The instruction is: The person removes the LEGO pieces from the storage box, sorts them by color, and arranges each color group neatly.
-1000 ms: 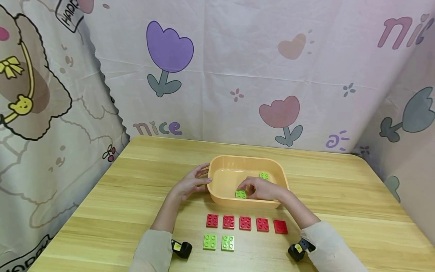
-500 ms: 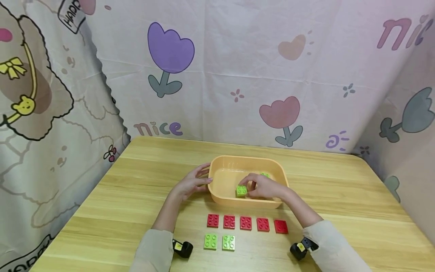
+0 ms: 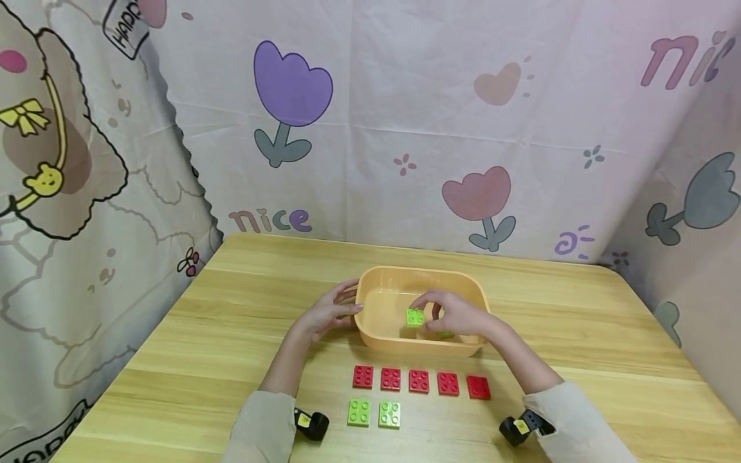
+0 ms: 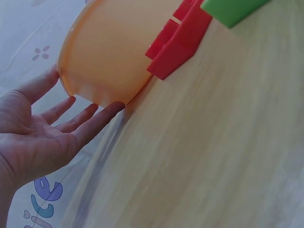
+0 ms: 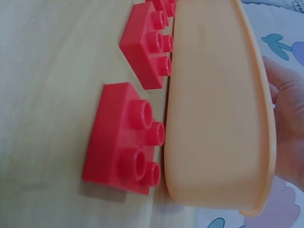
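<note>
A yellow-orange plastic bin [image 3: 382, 344] stands on the table. My left hand [image 3: 327, 314] is at its left end; in the left wrist view the fingers [image 4: 97, 124] lie nearly straight against the outer wall. My right hand [image 3: 460, 315] reaches inside and pinches a green toy brick [image 3: 414, 317], studs up, between thumb and fingers. Another green brick [image 3: 445, 334] shows partly under that hand. In the right wrist view the bin wall hides the fingertips and the held brick.
In front of the bin, several red bricks [image 3: 419, 381] lie in a row. Two green bricks [image 3: 358, 413] sit closer to me, below the row's left end. A patterned cloth [image 3: 370, 128] hangs behind the table.
My right hand has moved the green brick up and away from the bin's near wall. Another green brick has come into sight beneath the hand, while one behind it is now covered. My left hand stays put.
</note>
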### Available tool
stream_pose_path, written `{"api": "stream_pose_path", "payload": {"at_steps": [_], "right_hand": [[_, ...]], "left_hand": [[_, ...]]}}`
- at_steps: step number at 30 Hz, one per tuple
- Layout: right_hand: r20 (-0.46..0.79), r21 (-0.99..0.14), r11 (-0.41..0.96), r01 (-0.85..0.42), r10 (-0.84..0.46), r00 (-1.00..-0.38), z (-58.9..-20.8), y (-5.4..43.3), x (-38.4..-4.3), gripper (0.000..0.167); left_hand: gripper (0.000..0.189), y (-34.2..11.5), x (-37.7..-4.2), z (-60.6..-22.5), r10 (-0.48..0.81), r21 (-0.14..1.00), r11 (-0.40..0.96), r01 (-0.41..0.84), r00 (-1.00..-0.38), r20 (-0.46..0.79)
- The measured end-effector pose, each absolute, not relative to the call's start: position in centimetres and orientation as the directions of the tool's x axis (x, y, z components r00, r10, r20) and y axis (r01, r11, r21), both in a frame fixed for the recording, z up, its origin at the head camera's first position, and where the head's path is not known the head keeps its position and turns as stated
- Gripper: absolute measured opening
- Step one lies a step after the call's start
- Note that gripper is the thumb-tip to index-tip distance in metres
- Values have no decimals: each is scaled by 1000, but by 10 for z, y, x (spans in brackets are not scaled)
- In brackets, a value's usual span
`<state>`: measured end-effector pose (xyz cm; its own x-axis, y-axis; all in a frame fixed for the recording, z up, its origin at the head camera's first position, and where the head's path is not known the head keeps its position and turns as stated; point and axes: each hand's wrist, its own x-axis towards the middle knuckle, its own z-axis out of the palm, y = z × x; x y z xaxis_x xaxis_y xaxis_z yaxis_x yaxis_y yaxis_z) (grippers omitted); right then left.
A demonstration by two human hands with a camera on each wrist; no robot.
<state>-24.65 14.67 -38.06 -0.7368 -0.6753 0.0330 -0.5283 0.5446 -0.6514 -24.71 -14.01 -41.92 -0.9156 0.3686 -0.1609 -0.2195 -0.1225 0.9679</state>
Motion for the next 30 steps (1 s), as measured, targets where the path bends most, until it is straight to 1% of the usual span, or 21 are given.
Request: {"api": "stream_pose_path", "payload": {"at_steps": [7, 19, 30], "right_hand": [[74, -647, 541, -537, -656, -751, -374, 151, -235, 36], [104, -634, 552, -541, -633, -767, -361, 153, -210, 35], [151, -599, 539, -592, -650, -745, -358, 153, -190, 34]], "left_hand": [[64, -140, -249, -421, 362, 968, -121, -221, -918, -164], [65, -141, -248, -422, 364, 971, -119, -210, -919, -154], [63, -140, -249, -421, 376, 968, -122, -218, -913, -158]]}}
